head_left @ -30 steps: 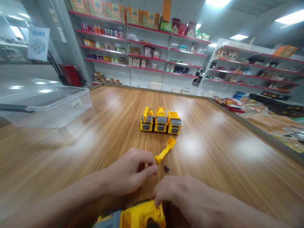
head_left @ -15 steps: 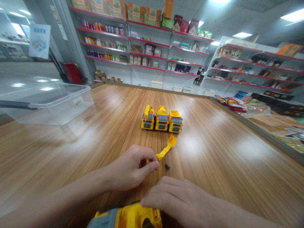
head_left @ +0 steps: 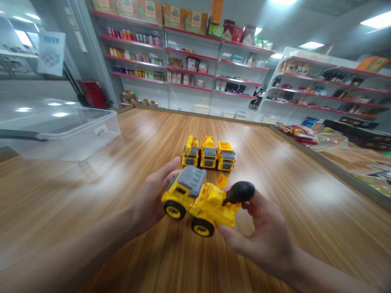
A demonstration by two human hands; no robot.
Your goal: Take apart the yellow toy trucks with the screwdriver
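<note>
A yellow toy truck [head_left: 210, 203] with a grey cab roof and black wheels is held up in front of me, tilted, between both hands. My left hand [head_left: 149, 197] grips its cab end, the fingers partly hidden behind it. At the rear end, my right hand [head_left: 269, 228] has its thumb on the near side and its fingers behind. A black bulb-shaped handle [head_left: 241, 192], like that of a stubby screwdriver, sticks up from the truck's rear. Just beyond the truck, the tip of a yellow loader arm [head_left: 222, 180] shows; the rest is hidden.
Three yellow toy trucks [head_left: 209, 158] stand side by side farther back on the wooden table [head_left: 290, 228]. At the left is a clear plastic bin [head_left: 106, 124]. Bagged goods [head_left: 301, 134] lie beyond the right edge, and stocked shelves [head_left: 189, 73] stand behind.
The truck has come up from the bottom edge into the middle, now between both hands, with the black handle showing. My left hand has left the spot beside the loader arm.
</note>
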